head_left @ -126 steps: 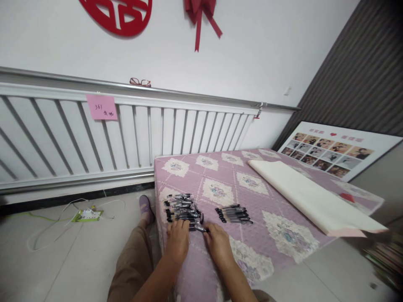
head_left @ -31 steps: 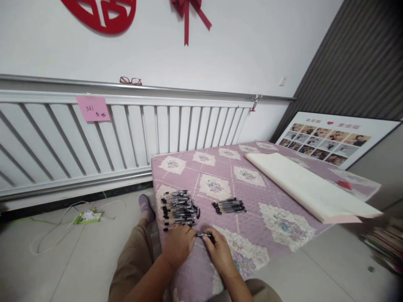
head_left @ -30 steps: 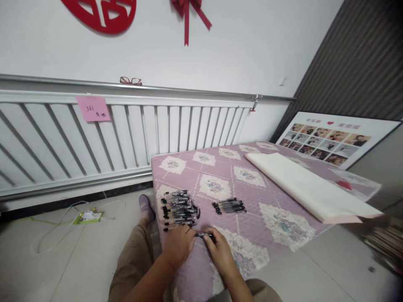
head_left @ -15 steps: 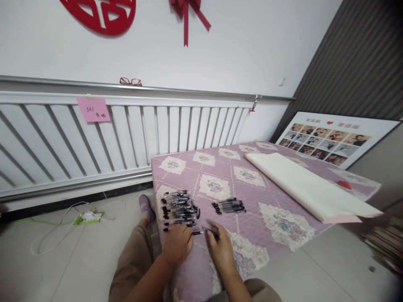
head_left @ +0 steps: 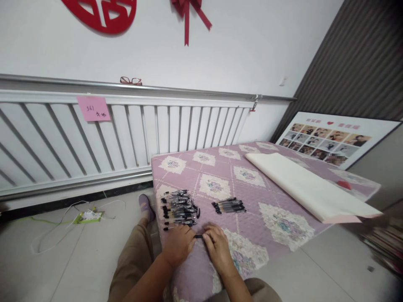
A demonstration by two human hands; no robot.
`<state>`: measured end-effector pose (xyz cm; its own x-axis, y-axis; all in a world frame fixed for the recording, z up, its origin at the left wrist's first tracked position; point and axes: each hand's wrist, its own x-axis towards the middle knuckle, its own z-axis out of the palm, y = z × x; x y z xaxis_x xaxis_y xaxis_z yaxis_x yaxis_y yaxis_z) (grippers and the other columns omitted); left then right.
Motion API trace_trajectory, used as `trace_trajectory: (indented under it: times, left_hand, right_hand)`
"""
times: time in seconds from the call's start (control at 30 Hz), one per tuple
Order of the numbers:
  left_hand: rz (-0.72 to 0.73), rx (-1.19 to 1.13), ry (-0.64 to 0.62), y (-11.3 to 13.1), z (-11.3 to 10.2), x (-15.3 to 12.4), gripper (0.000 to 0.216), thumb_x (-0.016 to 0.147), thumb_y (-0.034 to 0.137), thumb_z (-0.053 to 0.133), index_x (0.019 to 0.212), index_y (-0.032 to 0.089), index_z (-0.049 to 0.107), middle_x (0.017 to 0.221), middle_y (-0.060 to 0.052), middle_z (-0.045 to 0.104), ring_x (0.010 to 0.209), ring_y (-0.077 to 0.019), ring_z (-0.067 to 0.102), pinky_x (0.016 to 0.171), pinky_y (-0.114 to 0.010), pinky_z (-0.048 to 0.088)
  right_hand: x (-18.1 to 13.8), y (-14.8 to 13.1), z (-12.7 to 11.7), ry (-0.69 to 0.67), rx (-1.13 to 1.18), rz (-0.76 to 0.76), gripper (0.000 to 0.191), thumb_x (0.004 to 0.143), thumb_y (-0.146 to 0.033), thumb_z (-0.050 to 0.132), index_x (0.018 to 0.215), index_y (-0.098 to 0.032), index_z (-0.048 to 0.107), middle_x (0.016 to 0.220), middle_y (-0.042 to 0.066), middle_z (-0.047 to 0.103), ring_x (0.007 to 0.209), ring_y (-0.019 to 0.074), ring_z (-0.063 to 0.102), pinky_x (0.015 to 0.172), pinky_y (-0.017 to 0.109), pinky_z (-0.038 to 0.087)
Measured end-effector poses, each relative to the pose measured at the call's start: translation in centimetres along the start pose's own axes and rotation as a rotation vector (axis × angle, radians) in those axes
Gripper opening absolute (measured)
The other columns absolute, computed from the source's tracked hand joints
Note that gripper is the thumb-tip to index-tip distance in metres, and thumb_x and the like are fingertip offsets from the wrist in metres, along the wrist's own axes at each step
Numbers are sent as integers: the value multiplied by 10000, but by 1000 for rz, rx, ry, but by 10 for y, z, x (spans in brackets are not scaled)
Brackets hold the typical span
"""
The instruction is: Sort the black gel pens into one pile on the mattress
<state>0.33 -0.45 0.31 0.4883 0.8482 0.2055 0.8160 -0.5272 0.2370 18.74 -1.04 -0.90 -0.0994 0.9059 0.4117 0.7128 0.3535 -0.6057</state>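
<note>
now a dark pen (head_left: 198, 236) runs from my gripping left hand (head_left: 179, 244) to my gripping right hand (head_left: 217, 245), near the pen pile (head_left: 179, 208) on the purple cover (head_left: 192, 272), so pieces apart a moment ago have probably met.

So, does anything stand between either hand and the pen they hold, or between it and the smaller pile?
Nothing visible separates the left hand or right hand from the pen. Between it and the smaller pile, the right hand's fingers are partly in the way.
</note>
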Motion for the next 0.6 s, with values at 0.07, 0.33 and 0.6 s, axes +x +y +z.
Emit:
trace_trajectory:
  times: [0.07,0.33,0.6]
  left_hand:
    - [-2,5,-18,0,0,1,147,954,306,472,957,220,591,962,-27,609,926,-195,533,824,-313,399]
    - [-16,-10,7,0,1,0,141,946,295,473,948,222,593,953,-27,605,921,-197,530,823,-316,402]
    - [-20,-10,14,0,1,-1,143,941,287,470,943,217,596,946,-31,603,920,-195,529,837,-313,404]
  right_hand:
    - [1,-1,-2,-14,29,0,205,884,-336,503,756,-238,630,971,49,682,1037,249,572,946,433,402]
    - [1,2,-4,-29,150,14,135,833,-301,569,939,-235,621,1052,56,659,1045,225,572,937,380,426]
    - [2,-4,-4,-59,46,12,310,926,-375,437,688,-222,564,764,29,624,807,203,578,777,342,432]
